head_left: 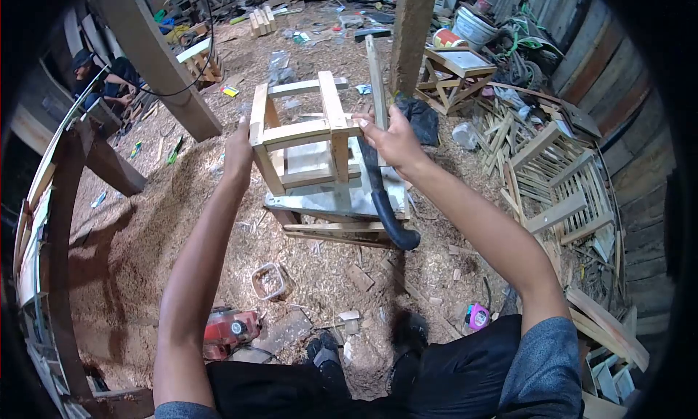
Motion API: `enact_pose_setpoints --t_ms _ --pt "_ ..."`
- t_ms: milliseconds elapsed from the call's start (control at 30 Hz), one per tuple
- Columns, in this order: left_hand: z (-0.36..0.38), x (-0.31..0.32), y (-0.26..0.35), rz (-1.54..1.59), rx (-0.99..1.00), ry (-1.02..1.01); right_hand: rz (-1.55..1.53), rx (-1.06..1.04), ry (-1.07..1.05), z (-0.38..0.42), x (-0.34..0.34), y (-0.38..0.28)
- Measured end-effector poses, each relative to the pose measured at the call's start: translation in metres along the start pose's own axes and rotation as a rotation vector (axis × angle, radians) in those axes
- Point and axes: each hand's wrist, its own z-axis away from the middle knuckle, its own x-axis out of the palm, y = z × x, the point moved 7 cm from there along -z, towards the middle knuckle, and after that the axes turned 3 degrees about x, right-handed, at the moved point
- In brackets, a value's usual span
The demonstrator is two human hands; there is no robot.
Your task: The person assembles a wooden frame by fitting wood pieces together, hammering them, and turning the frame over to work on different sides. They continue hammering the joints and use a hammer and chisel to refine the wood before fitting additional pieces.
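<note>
A small stool-like wooden frame is in front of me, above a low worktable with a worn pale top. My left hand grips the frame's left side, thumb up along the post, its other fingers mostly hidden. My right hand is closed around a narrow wooden slat that points up and away. The thumb of that hand lies against the frame's right corner. Below it, a tool with a black curved handle lies at the table's right side; its far end is hidden.
Wood shavings cover the floor. Near my feet are a red power tool, a square plastic tub and a pink tape measure. Slatted wooden pieces lie right. Posts stand ahead; another person sits far left.
</note>
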Motion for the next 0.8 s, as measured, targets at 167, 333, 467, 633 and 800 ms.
enact_pose_setpoints --t_ms 167,333,467,633,800 --pt "0.019 0.004 0.090 -0.644 0.633 0.040 0.122 -0.033 0.036 -0.009 -0.007 0.007" --pt "0.049 0.077 0.103 -1.175 0.878 -0.385 0.571 -0.236 0.196 0.009 -0.018 -0.031" --pt "0.038 0.098 0.077 -1.355 0.529 -0.755 0.676 -0.322 0.139 0.045 -0.021 -0.081" --pt "0.034 0.095 0.070 -1.301 0.564 -0.646 0.679 0.097 -0.225 0.099 -0.021 -0.107" --pt "0.034 0.096 0.070 -1.256 0.527 -0.523 0.784 0.137 -0.260 0.134 -0.024 -0.099"
